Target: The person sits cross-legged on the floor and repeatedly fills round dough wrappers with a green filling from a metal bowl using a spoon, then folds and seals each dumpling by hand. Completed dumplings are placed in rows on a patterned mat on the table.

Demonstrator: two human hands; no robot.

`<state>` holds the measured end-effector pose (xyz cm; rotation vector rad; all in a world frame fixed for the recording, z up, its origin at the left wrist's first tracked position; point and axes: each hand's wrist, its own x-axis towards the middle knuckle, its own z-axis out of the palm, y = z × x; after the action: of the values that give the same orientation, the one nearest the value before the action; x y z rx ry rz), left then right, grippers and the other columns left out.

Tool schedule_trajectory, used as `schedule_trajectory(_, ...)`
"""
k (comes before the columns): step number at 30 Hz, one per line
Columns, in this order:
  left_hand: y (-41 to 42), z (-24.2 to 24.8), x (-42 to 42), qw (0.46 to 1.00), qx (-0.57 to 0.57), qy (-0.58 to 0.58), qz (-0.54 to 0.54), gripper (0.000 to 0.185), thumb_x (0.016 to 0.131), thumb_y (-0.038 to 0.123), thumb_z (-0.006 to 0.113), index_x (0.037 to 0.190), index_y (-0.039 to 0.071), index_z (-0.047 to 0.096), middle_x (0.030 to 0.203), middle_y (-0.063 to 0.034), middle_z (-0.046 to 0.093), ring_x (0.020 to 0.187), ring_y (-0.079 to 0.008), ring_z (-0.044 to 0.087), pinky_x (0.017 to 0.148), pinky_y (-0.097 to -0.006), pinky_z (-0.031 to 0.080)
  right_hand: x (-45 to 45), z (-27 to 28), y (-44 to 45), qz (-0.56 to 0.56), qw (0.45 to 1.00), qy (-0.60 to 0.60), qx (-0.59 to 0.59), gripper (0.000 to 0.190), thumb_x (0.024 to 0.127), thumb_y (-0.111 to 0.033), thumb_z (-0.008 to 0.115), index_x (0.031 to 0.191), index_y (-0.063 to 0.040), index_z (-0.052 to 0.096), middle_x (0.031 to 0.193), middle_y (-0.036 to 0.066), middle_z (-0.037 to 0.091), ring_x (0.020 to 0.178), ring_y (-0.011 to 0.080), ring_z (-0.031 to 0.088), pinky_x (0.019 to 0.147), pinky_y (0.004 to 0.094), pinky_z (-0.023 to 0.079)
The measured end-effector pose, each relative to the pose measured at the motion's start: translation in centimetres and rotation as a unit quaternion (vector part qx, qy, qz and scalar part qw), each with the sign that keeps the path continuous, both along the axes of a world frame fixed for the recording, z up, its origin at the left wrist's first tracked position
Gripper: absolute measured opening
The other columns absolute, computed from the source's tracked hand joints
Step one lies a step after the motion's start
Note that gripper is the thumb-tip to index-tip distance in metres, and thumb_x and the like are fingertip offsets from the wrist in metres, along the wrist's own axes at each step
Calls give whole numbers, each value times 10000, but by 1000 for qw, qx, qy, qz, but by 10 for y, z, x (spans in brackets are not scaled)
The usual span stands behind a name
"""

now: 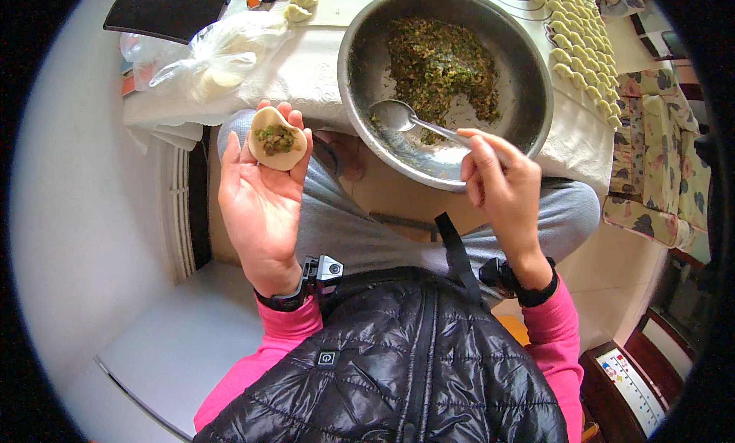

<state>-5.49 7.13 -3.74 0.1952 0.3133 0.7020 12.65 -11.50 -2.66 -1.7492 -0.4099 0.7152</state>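
On the upturned fingers of my left hand (261, 208) lies a round dumpling wrapper (281, 162), spread flat. A small heap of green and brown filling (275, 140) sits at its middle. My right hand (499, 179) grips the handle of a metal spoon (396, 116), whose bowl is inside a large metal basin (353, 87) near its left wall. Chopped filling (442, 58) covers much of the basin's floor, with bare metal showing at the lower side.
Rows of folded dumplings (580, 53) lie at the table's right, and several more (301, 4) at the upper left. A clear plastic bag (224, 58) holding pale rounds rests on the white tablecloth (310, 70). A patterned chair (660, 156) stands at right.
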Motion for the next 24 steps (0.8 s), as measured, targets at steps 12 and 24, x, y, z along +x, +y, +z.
schedule_trajectory(12,-4,7,-1,999,0,33,-18,484,1003,291,396,1351,-45,387,1327,-220,482,1239,-357,477,1006,-462,455,10,19,-32,15,999,-30,-31,246,979,-152,498,1069,12,658,613,-20,532,460,11,406,414,178,278)
schedule_trajectory(24,-6,7,0,999,14,35,-6,479,1006,293,387,1346,-44,390,1320,-224,485,1231,-357,482,1008,-471,450,18,-9,-59,-9,981,-177,-75,178,929,-103,591,1048,-7,680,615,-1,558,509,30,468,449,205,363)
